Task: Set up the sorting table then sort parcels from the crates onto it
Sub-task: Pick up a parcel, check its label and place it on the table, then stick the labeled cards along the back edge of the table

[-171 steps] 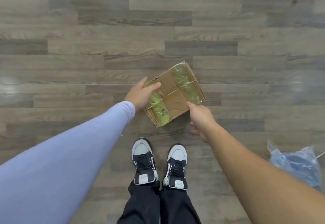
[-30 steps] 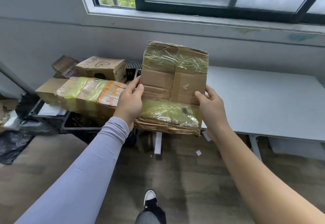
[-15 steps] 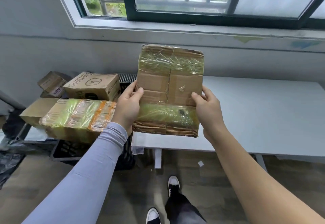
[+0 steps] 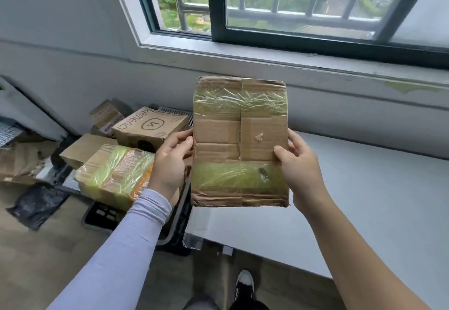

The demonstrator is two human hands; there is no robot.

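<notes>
The left hand (image 4: 170, 163) and the right hand (image 4: 300, 171) are gripping the opposite side edges of a flat cardboard parcel (image 4: 239, 142), thumbs lying on its near face. The parcel is hanging upright in the air above the near left corner of the grey bench (image 4: 379, 207). Left of the bench, a black crate (image 4: 104, 215) is carrying more taped parcels (image 4: 116, 176).

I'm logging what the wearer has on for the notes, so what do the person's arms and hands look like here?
The left arm wears a snug pale lavender long sleeve that ends at the wrist in a ribbed cuff. The right forearm is bare, with no sleeve in view. The left hand and right hand are bare too: no gloves, rings or watch visible.
</notes>
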